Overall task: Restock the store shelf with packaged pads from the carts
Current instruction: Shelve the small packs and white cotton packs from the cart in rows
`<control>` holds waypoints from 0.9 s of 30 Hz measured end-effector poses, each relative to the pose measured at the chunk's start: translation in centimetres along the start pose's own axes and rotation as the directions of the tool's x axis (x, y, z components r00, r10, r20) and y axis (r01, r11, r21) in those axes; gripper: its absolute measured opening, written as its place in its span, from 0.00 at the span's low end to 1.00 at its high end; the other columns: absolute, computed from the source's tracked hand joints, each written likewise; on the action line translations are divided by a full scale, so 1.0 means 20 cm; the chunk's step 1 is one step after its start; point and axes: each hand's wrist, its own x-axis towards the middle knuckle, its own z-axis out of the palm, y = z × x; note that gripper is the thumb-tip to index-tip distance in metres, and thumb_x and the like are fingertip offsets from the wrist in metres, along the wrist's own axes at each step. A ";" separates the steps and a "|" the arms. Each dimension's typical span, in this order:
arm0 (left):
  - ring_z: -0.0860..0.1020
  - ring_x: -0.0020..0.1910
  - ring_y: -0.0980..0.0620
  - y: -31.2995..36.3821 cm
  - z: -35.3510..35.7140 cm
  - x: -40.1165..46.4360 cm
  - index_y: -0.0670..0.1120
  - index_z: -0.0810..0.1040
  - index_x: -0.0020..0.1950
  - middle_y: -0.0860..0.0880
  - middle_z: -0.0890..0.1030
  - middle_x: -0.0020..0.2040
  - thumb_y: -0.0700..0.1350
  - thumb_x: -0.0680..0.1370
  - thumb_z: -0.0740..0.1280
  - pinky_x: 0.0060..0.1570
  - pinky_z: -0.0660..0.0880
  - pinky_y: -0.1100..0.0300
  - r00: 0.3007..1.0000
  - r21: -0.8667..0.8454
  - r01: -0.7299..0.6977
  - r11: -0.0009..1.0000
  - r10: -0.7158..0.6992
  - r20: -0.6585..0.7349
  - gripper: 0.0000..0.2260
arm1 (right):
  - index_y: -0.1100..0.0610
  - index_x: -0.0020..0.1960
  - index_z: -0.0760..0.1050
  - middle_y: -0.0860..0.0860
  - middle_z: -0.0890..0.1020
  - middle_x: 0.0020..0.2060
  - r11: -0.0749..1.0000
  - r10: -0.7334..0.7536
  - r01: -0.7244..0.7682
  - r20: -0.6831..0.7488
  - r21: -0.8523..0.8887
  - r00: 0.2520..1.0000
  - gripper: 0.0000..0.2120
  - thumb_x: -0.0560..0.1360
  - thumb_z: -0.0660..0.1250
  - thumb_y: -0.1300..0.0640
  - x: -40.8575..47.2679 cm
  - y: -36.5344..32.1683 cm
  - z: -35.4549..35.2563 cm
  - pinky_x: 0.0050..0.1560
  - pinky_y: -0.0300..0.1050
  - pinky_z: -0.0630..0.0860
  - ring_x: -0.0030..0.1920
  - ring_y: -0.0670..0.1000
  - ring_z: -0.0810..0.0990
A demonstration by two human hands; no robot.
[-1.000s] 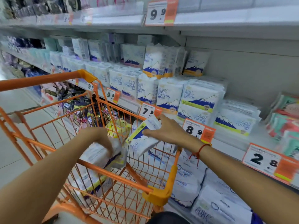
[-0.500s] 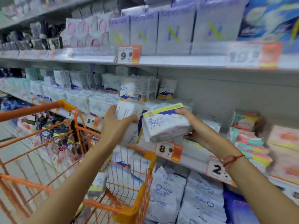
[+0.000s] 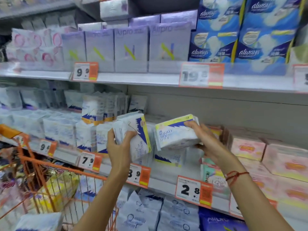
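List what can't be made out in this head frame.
- Head view: small print on the 19.8 price tag, motion-blurred.
- Far price tag, cut by the right edge.
- Left hand covers part of its pack.
- Cart contents: blurred, cut by the left edge.

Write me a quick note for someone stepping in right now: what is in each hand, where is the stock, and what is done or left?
Left hand: grip closed on a white pad pack, held up in front of the middle shelf.
Right hand: holding a second pad pack, tilted, close to the matching packs above the 8.9 tag.
Stock: more packs lie in the orange cart at lower left.
Done: two packs are out of the cart; same-brand packs already stand on the shelf.
Left: set both packs into the row, probably beside the matching ones, then go on with the cart's stock.
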 end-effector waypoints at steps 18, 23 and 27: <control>0.80 0.41 0.50 0.00 -0.11 -0.03 0.51 0.73 0.48 0.48 0.80 0.46 0.43 0.73 0.69 0.34 0.75 0.58 0.969 -0.280 0.169 0.945 -0.211 -0.127 0.08 | 0.56 0.58 0.75 0.52 0.80 0.52 0.232 -0.027 0.393 0.398 -0.890 0.917 0.31 0.59 0.80 0.46 0.10 -0.10 0.34 0.45 0.44 0.74 0.50 0.53 0.77; 0.80 0.42 0.49 -0.01 -0.11 -0.02 0.48 0.73 0.52 0.45 0.81 0.50 0.43 0.72 0.69 0.32 0.75 0.60 0.958 -0.327 0.208 0.922 -0.260 -0.121 0.11 | 0.56 0.69 0.62 0.54 0.72 0.63 0.178 0.124 0.372 0.396 -0.911 0.910 0.41 0.62 0.79 0.50 0.11 0.01 0.42 0.53 0.46 0.71 0.57 0.54 0.72; 0.80 0.42 0.49 -0.02 -0.12 -0.01 0.46 0.74 0.55 0.44 0.81 0.51 0.43 0.72 0.70 0.31 0.76 0.61 0.952 -0.354 0.225 0.908 -0.283 -0.120 0.13 | 0.57 0.73 0.58 0.54 0.66 0.71 0.250 0.178 0.316 0.365 -0.915 0.914 0.40 0.68 0.76 0.56 0.10 0.05 0.36 0.67 0.47 0.66 0.69 0.55 0.66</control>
